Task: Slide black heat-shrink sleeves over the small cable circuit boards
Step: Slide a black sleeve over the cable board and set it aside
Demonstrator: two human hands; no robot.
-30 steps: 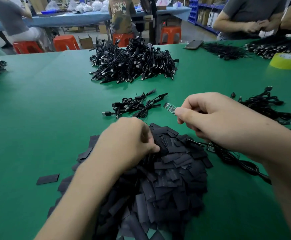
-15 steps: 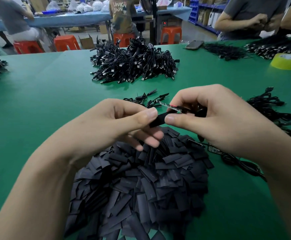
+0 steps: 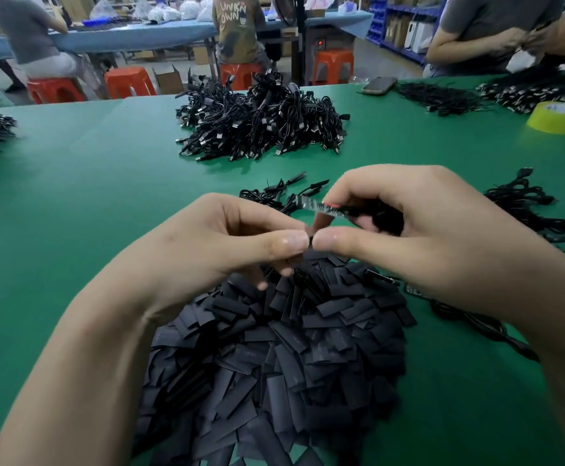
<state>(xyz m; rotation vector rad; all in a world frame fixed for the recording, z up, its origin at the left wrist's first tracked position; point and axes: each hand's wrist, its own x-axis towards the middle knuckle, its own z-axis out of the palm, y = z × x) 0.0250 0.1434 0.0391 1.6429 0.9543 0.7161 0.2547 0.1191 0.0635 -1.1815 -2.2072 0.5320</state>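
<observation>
One green table point(image 3: 72, 203) is carrying everything; a wide heap of black heat-shrink sleeves point(image 3: 291, 364) is lying at its near edge, a cable pile point(image 3: 261, 126) sitting well beyond. Left hand point(image 3: 207, 250) and right hand point(image 3: 425, 243) are hovering above the heap, thumbs nearly touching. Right fingers are curling round a dark cable, pinching its circuit board point(image 3: 319, 206), which is sticking out leftward. Left thumb and forefinger are pinching a sleeve point(image 3: 310, 242), mostly hidden, just below the board

Green table point(image 3: 72, 203), orange stools point(image 3: 129, 83), blue shelving point(image 3: 382, 26).
</observation>
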